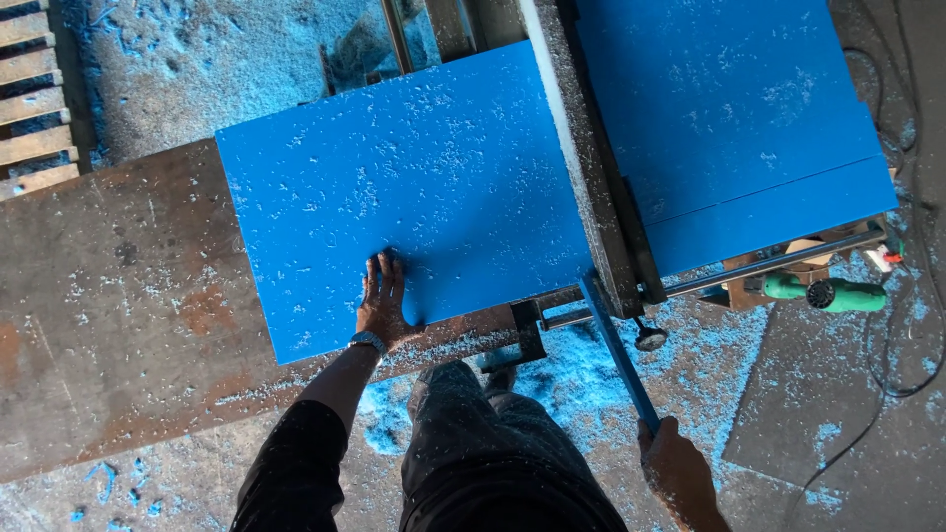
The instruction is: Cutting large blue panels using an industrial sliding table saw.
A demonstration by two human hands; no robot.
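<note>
On the left of the view, a rusty steel tabletop (118, 296) carries a large blue panel (404, 187), its face sprinkled with pale shavings. The panel lies flat and slightly skewed, its near edge just over the tabletop's front edge. The person's left hand (382, 300), a watch (368, 341) on its wrist, rests flat on the panel near that edge, fingers together and spread forward, the grip open and pressing rather than clasping. Right of the panel runs a grey, dust-covered fence rail (591, 177), touching the panel's right edge. Beyond the rail, a second blue panel (729, 118) lies on the other side. Below the rail, the right hand (673, 463) is closed around the lower end of a narrow blue strip (616, 345), which slants up toward the rail's near end. Further right, a green power tool (833, 293) lies beside the second panel. Blue shavings (690, 345) cover the floor.
</note>
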